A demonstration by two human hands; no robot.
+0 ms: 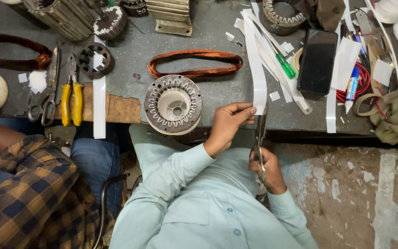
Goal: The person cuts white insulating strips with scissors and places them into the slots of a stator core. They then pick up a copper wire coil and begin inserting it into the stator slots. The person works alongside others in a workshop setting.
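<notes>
Item: 1 white paper strip (258,76), centre-right of the frame, long axis running from the upper bench edge down toward the wearer, lower end pinched closed between thumb and fingers of the left hand (229,125). Right hand (267,169), just below and right of it, is wrapped shut on the handles of 1 pair of scissors (259,138), blades pointing up to the strip's lower end. The left hand is nearer the strip; a stator core (173,104) sits left on the workbench (208,32).
</notes>
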